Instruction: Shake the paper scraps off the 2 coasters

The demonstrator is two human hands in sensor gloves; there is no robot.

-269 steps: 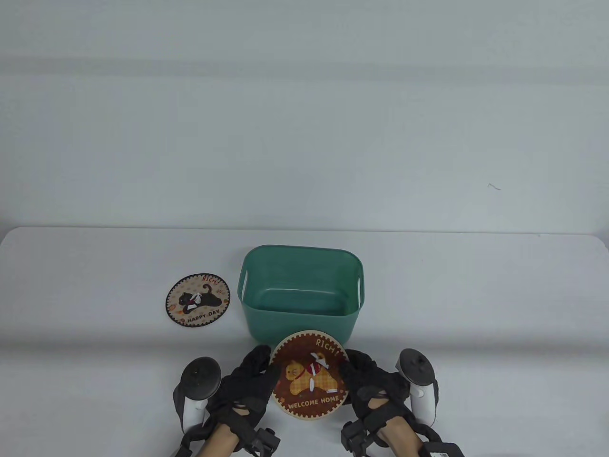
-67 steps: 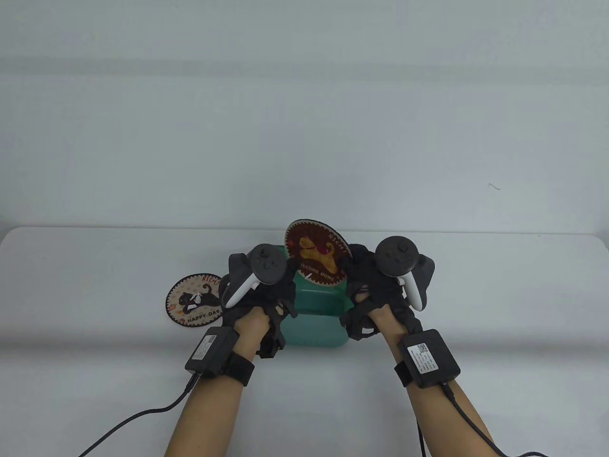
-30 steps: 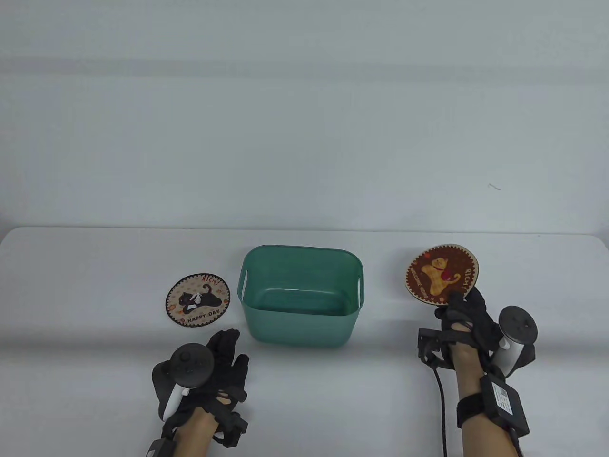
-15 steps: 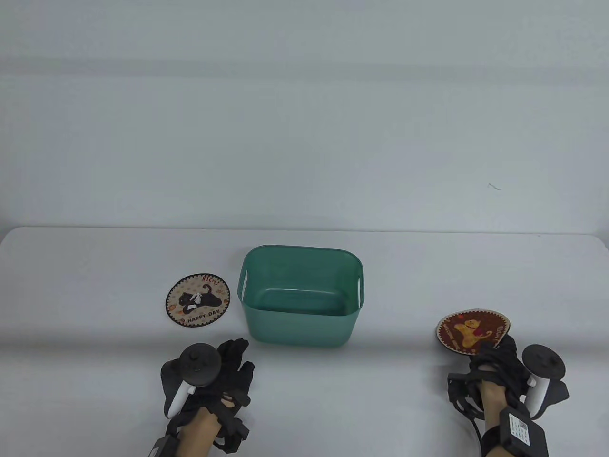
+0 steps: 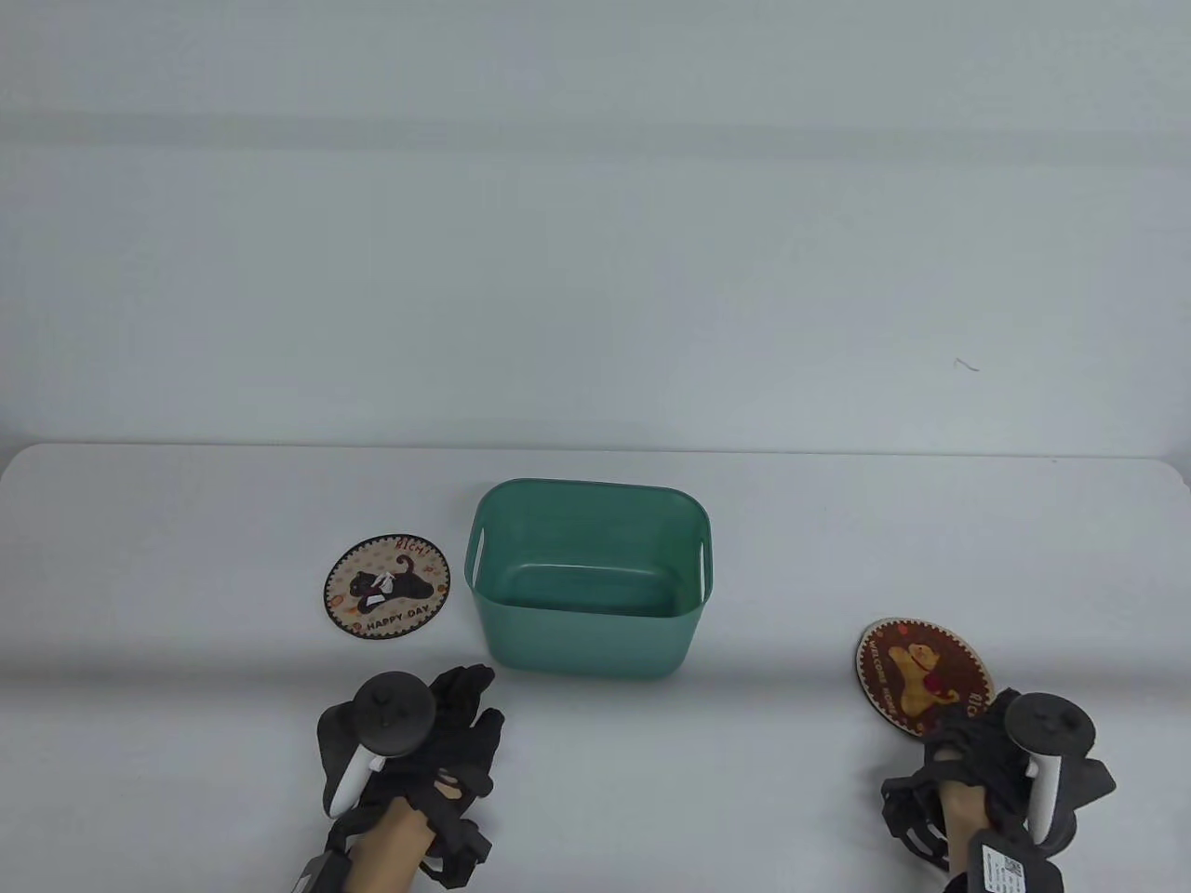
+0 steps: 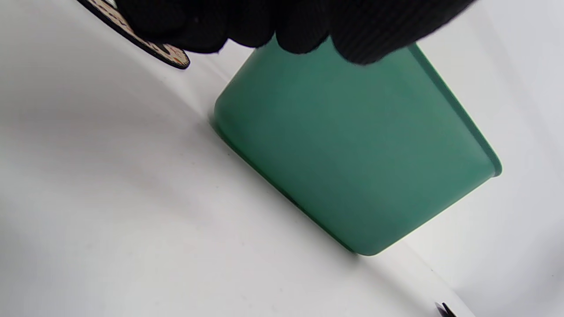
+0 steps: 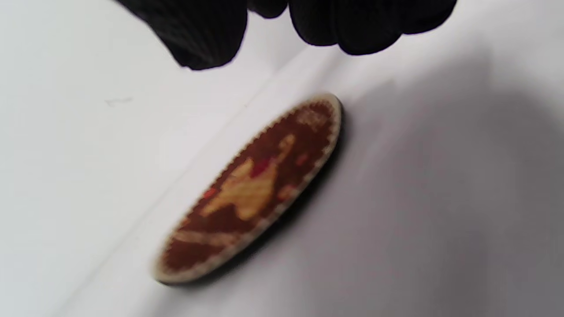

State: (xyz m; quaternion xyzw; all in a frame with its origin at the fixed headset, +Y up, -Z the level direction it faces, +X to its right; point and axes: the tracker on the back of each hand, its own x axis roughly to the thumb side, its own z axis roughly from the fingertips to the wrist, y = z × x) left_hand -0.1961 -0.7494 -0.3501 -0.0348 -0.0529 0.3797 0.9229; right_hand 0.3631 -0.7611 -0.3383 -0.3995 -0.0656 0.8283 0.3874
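2 round coasters: brown bear one [image 5: 923, 677] flat on worktop [image 5: 186, 744], scrap-free, right-hand fingers [image 7: 352, 26] prob. released; cat one [image 5: 386, 586] w/ scraps awaits idle, relaxed left hand [image 5: 437, 744].

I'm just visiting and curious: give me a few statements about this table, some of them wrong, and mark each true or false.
1. The brown coaster lies on the table, right of the green bin. True.
2. The cat coaster carries white paper scraps. True.
3. The left hand holds the cat coaster. False: it holds nothing, and the coaster lies apart from it.
4. The bin lies tipped on its side. False: it stands upright.
5. The right hand lifts the brown coaster over the bin. False: in the right wrist view the coaster lies flat, fingers clear of it.
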